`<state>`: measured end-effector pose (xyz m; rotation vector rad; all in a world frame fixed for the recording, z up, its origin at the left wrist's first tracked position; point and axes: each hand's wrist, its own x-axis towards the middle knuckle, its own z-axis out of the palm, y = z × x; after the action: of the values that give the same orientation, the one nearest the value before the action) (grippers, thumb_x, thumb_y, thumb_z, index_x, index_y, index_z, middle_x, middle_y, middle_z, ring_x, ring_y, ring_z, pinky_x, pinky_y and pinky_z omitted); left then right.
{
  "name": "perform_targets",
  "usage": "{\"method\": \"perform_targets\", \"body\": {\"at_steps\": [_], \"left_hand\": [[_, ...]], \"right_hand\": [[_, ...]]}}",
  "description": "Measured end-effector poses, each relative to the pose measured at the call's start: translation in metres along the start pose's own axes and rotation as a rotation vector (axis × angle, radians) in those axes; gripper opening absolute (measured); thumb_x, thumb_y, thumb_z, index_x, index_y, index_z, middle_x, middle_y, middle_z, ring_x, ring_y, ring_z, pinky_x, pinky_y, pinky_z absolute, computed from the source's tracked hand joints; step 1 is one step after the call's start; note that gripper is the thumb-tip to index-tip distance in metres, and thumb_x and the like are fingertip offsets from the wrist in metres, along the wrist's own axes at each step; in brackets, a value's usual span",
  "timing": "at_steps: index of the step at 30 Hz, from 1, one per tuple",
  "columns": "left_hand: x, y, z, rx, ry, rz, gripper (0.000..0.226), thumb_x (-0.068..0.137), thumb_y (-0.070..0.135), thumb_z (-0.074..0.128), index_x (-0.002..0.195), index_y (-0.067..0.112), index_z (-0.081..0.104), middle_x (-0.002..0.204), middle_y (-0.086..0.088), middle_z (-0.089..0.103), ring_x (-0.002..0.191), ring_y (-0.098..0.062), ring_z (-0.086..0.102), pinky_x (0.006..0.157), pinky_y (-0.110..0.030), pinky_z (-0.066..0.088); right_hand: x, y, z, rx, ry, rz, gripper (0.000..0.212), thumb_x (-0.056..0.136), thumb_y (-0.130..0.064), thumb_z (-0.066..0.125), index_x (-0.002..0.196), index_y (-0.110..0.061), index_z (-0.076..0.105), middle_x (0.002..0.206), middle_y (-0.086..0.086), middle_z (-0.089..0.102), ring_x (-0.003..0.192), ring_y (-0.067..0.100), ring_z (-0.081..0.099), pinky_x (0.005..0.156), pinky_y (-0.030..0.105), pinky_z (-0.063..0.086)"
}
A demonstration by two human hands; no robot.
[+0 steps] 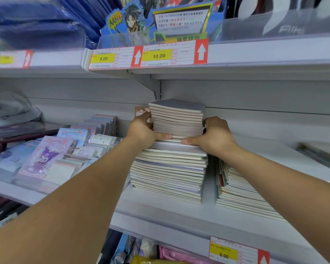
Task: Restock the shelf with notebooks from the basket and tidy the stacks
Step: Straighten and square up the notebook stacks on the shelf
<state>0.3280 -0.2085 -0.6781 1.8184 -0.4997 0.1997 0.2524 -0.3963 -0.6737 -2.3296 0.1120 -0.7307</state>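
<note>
Reaching forward from the bottom corners of the view, two bare forearms meet at a batch of notebooks [177, 119] held between both hands. The left hand [143, 130] clasps the batch's left side, thumb laid flat along its lower front edge and fingers wrapped round the far side. The right hand [215, 135] mirrors it on the right side, thumb pointing inward along the same edge, fingers curled over the right corner. The two thumb tips lie near each other, not touching.

The gripped batch is many thin notebooks with pale page edges and a grey-lilac top cover, tilted slightly and sitting on or just above a taller notebook stack [170, 174] directly beneath the hands; whether they touch cannot be told. That lower stack is a little uneven, its upper books jutting past those below. It stands on a white shelf [160, 212].

Just right of the right wrist, a second, lower pile of notebooks [236, 189] lies fanned and slanted. Left of the left arm are cartoon-character ring binders [46, 157]. Above the hands, price labels [149, 56] read 5.00 and 10.00.
</note>
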Motion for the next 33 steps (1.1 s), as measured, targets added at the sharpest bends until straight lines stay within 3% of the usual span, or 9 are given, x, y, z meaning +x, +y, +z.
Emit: {"method": "perform_targets", "body": {"at_steps": [8, 14, 17, 20, 23, 25, 27, 29, 33], "left_hand": [[0.004, -0.002, -0.003, -0.015, -0.042, -0.005, 0.073, 0.062, 0.002, 0.088, 0.126, 0.017, 0.057, 0.120, -0.004, 0.069, 0.111, -0.022, 0.064, 0.102, -0.036, 0.049], [0.003, 0.000, 0.001, 0.030, 0.013, 0.018, 0.066, 0.064, 0.004, 0.087, 0.122, 0.016, 0.058, 0.114, 0.002, 0.067, 0.100, -0.015, 0.062, 0.082, -0.016, 0.048], [0.003, 0.001, 0.003, 0.038, 0.043, 0.018, 0.066, 0.064, 0.007, 0.088, 0.122, 0.015, 0.059, 0.120, 0.000, 0.066, 0.106, -0.018, 0.061, 0.087, -0.017, 0.045], [0.003, 0.002, 0.005, 0.053, 0.064, 0.034, 0.064, 0.065, 0.010, 0.088, 0.122, 0.013, 0.061, 0.114, 0.004, 0.065, 0.098, -0.012, 0.056, 0.074, -0.004, 0.044], [0.005, 0.000, 0.007, 0.041, 0.077, 0.048, 0.061, 0.066, 0.011, 0.088, 0.121, 0.012, 0.061, 0.110, 0.005, 0.063, 0.095, -0.011, 0.054, 0.055, 0.005, 0.040], [0.007, -0.002, 0.004, 0.035, 0.071, 0.032, 0.062, 0.064, 0.012, 0.089, 0.120, 0.013, 0.062, 0.110, 0.006, 0.064, 0.095, -0.011, 0.057, 0.067, 0.000, 0.044], [0.008, -0.004, -0.001, 0.010, 0.034, 0.008, 0.063, 0.061, 0.014, 0.091, 0.118, 0.014, 0.065, 0.111, 0.006, 0.069, 0.098, -0.013, 0.063, 0.090, -0.017, 0.049], [0.010, -0.008, -0.006, -0.034, 0.000, -0.011, 0.061, 0.058, 0.015, 0.092, 0.113, 0.016, 0.068, 0.108, 0.001, 0.073, 0.100, -0.018, 0.068, 0.099, -0.033, 0.050], [0.013, -0.011, -0.004, -0.011, 0.062, 0.003, 0.046, 0.064, 0.012, 0.089, 0.107, 0.017, 0.071, 0.105, 0.000, 0.074, 0.098, -0.018, 0.069, 0.097, -0.034, 0.052]], "right_hand": [[0.004, 0.002, -0.002, -0.010, -0.037, 0.017, 0.060, 0.062, -0.038, 0.094, 0.113, -0.016, 0.069, 0.112, 0.001, 0.072, 0.099, 0.018, 0.068, 0.085, 0.024, 0.053], [0.008, 0.006, -0.012, 0.071, -0.103, 0.030, 0.042, 0.064, -0.034, 0.094, 0.094, -0.026, 0.065, 0.093, -0.010, 0.068, 0.077, -0.002, 0.062, 0.062, 0.008, 0.046], [0.007, 0.008, -0.008, 0.083, -0.077, 0.013, 0.040, 0.064, -0.032, 0.094, 0.092, -0.025, 0.065, 0.087, -0.012, 0.065, 0.073, -0.005, 0.060, 0.057, 0.005, 0.043], [0.005, 0.009, -0.010, 0.040, -0.101, -0.014, 0.044, 0.068, -0.038, 0.091, 0.104, -0.024, 0.069, 0.094, -0.011, 0.067, 0.081, 0.003, 0.064, 0.065, 0.008, 0.046], [0.007, 0.008, -0.014, 0.052, -0.152, 0.021, 0.036, 0.066, -0.047, 0.089, 0.089, -0.029, 0.068, 0.094, -0.015, 0.071, 0.086, 0.004, 0.067, 0.076, 0.017, 0.052], [0.011, 0.006, -0.015, 0.041, -0.130, 0.032, 0.034, 0.065, -0.043, 0.091, 0.083, -0.029, 0.066, 0.089, -0.014, 0.070, 0.081, 0.002, 0.066, 0.068, 0.015, 0.051], [0.014, 0.003, -0.015, 0.008, -0.108, 0.036, 0.034, 0.064, -0.038, 0.093, 0.078, -0.027, 0.063, 0.084, -0.012, 0.067, 0.075, 0.000, 0.062, 0.057, 0.010, 0.045], [0.015, 0.003, -0.015, -0.007, -0.104, 0.037, 0.036, 0.063, -0.036, 0.094, 0.075, -0.026, 0.061, 0.079, -0.013, 0.065, 0.070, -0.002, 0.060, 0.050, 0.007, 0.041], [0.014, 0.006, -0.014, -0.049, -0.088, -0.017, 0.044, 0.064, -0.039, 0.093, 0.094, -0.017, 0.071, 0.088, -0.006, 0.071, 0.076, 0.009, 0.069, 0.070, 0.025, 0.059]]}}
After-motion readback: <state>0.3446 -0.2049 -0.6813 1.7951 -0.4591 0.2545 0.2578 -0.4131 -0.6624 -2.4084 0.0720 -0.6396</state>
